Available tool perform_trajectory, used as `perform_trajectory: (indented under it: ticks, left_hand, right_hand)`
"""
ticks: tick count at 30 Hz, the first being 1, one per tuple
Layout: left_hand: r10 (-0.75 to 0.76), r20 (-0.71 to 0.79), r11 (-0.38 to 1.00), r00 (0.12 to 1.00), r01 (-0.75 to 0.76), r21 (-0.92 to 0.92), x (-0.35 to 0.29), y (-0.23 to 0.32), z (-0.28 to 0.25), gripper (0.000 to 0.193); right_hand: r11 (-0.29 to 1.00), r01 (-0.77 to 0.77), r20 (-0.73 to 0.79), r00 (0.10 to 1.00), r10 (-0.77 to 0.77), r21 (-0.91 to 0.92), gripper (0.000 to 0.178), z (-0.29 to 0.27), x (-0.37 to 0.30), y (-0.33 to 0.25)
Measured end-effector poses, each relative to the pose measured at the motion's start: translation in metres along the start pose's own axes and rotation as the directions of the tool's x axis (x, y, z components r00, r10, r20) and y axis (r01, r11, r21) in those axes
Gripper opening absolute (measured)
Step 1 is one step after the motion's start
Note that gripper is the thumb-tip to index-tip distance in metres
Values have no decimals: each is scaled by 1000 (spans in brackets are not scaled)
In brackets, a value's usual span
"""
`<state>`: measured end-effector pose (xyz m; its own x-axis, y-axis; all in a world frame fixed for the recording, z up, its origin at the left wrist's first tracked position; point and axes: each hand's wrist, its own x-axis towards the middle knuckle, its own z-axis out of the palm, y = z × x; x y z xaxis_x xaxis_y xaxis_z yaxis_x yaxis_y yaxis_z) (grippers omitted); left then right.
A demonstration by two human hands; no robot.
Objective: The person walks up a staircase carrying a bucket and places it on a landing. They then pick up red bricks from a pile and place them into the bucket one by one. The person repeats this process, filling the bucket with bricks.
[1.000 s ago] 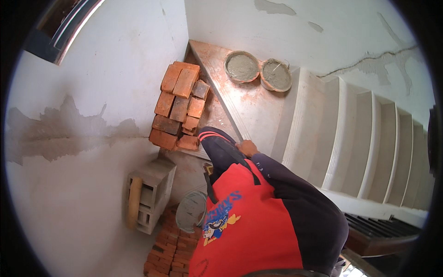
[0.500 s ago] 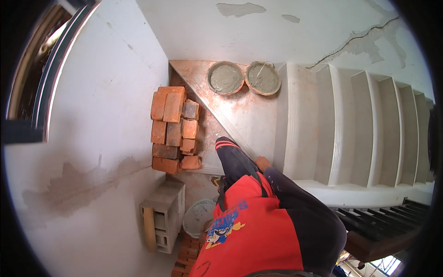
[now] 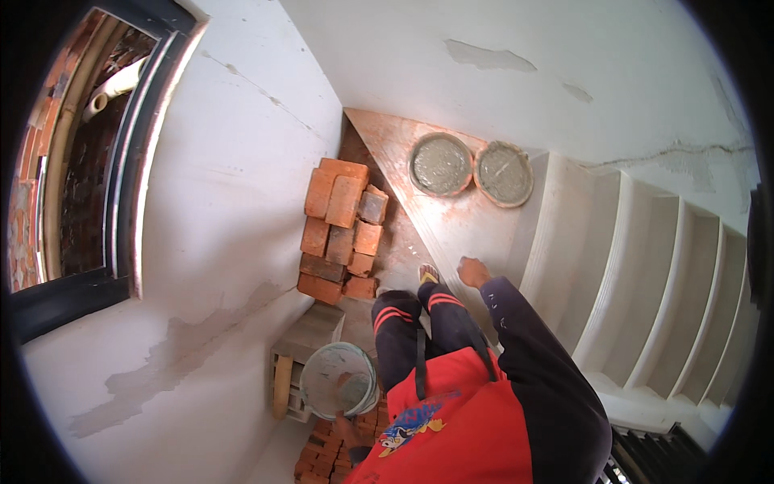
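Note:
My left hand [image 3: 348,430] is closed at the near edge of a pale grey-blue bucket [image 3: 311,392], low at my left side. Its inside is smeared with dried mortar, and part of my grip is hidden. My right hand [image 3: 473,272] hangs out in front with the fingers curled in and nothing visible in them, above the edge of the stair landing. Two round basins of wet grey mortar, a left basin [image 3: 440,164] and a right basin [image 3: 504,174], sit side by side on the landing. Something thin lies on the mortar in the right one.
A stack of red bricks [image 3: 342,202] stands against the left wall. Nearer me are a grey hollow block [image 3: 310,329] and more bricks [image 3: 319,448] on the floor. White stairs [image 3: 645,274] rise to the right, with a dark railing [image 3: 657,452] below. A dark-framed window [image 3: 121,202] opens at left.
The view has turned and my feet have shifted. My right hand has come away from my leg. The bucket now shows more of its inside, and my left hand at its edge is plainer.

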<state>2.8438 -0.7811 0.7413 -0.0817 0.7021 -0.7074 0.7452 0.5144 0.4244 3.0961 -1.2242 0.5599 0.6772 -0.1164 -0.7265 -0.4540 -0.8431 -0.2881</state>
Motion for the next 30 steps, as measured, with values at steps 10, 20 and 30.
perform_trajectory:
  ticks: [10, 20, 30]
  left_hand:
    - [-183, 70, 981, 981, 178, 74, 8, 32, 6, 40]
    - [-358, -221, 934, 907, 351, -69, 12, 9, 29, 42]
    - [-249, -56, 875, 967, 249, 415, -52, 64, 69, 48]
  right_hand:
    - [974, 76, -162, 986, -42, 212, 44, -104, 93, -161]
    - [981, -190, -71, 980, 187, -33, 49, -59, 227, -156]
    - [955, -223, -141, 970, 198, -193, 36, -30, 260, -146]
